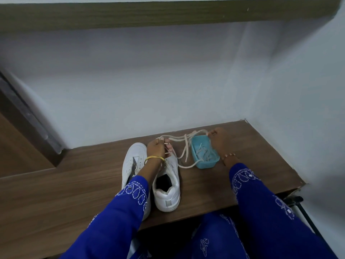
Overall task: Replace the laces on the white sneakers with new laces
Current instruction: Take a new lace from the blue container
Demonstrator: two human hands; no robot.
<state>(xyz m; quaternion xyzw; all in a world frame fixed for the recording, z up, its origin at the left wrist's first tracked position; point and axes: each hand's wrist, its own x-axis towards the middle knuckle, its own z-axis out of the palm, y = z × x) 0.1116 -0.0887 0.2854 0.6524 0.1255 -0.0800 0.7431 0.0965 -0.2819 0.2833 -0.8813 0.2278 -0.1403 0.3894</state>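
Two white sneakers stand side by side on the wooden table, toes pointing away from me: the left sneaker partly under my left arm, the right sneaker with its opening showing. My left hand hovers above their toes and pinches one end of a cream lace. My right hand pinches the other end above the far edge of a small blue tray. The lace hangs stretched and looped between both hands. More lace lies inside the tray.
The brown wooden table meets a white wall at the back and on the right. A dark shelf edge runs overhead. A black stand leg shows off the table's right corner. My lap is below the front edge.
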